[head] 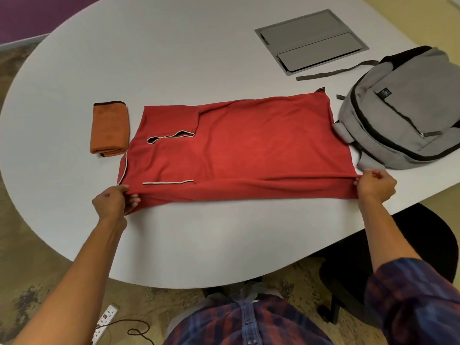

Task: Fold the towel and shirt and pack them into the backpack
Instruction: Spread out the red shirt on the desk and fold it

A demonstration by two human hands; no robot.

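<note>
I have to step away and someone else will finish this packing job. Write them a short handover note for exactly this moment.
Left hand pinches the near edge of the red shirt at its collar end; right hand pinches the same edge at the hem end.
The shirt lies flat across the white table, sleeves folded in, its hem end touching the grey backpack.
The orange towel is already folded, lying left of the shirt.
The backpack lies on the table and looks zipped shut.
Left: finish folding the shirt, open the backpack, pack both items.
</note>
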